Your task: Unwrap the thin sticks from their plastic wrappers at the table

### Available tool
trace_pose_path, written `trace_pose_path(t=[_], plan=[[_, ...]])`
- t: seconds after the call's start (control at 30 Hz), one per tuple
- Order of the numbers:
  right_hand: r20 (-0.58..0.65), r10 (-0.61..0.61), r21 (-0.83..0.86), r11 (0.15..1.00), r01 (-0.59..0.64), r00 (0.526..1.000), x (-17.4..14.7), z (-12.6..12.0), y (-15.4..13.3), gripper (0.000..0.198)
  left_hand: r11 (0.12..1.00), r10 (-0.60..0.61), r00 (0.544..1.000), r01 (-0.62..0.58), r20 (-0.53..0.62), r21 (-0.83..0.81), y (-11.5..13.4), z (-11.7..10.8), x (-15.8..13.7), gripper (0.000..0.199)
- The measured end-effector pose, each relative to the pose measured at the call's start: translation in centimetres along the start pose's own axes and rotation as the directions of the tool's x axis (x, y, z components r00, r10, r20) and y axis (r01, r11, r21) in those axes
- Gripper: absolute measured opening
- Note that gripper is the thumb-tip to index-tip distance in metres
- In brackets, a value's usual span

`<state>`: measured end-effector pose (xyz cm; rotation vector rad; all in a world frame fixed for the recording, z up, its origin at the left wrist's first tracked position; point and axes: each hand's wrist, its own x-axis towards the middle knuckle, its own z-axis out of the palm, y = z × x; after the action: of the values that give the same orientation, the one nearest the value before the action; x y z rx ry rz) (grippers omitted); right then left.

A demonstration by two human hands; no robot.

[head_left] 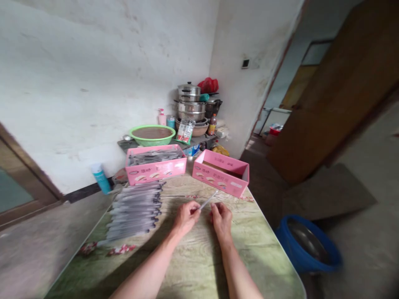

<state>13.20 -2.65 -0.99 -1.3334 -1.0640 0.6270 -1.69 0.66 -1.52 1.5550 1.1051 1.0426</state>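
My left hand (187,215) is closed in a pinch on a slim, pale, pen-like stick (208,199), which points up and to the right over the table. Close by on the right, my right hand (221,216) has its thumb and fingers pressed together; whether anything small is between them is hidden. A pile of similar translucent sticks with dark ends (134,211) lies in a row left of my hands. Behind the pile stands a pink box (156,170) filled with more sticks. Another pink box (220,178), past my right hand, shows a brown inside and no sticks.
The patterned table (193,265) has its right edge beside a blue bucket (307,245) on the floor. Behind the boxes, a shelf carries a green basin (152,135), stacked steamer pots (190,104) and bottles. A blue spray can or bottle (101,179) stands left of the table.
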Motion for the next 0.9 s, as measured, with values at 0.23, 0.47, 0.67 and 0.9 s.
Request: trace_pose_path(t=[0.23, 0.47, 0.67, 0.9], plan=[[0.030, -0.175, -0.388, 0.905, 0.173, 0.984, -0.5, 0.6, 0.3, 0.033, 0.998, 0.008, 0.999, -0.010, 0.042, 0.060, -0.5, -0.6, 0.2, 0.027], [0.165, -0.213, -0.386, 0.885, 0.262, 0.963, -2.3, 0.0, -4.9, 0.030, 0.996, -0.066, 0.997, 0.064, 0.030, 0.059, -0.1, -1.2, 0.4, 0.040], [0.401, -0.199, -0.152, 0.948, 0.279, 0.894, -12.1, -2.5, -7.7, 0.026, 0.996, -0.022, 0.996, 0.030, -0.086, 0.089, 0.5, -1.3, 0.5, 0.037], [0.417, -0.066, -0.298, 0.932, 0.205, 0.906, -24.0, -8.1, -2.5, 0.025, 0.998, 0.041, 0.999, -0.040, -0.023, 0.039, 3.3, -0.7, 0.5, 0.038]])
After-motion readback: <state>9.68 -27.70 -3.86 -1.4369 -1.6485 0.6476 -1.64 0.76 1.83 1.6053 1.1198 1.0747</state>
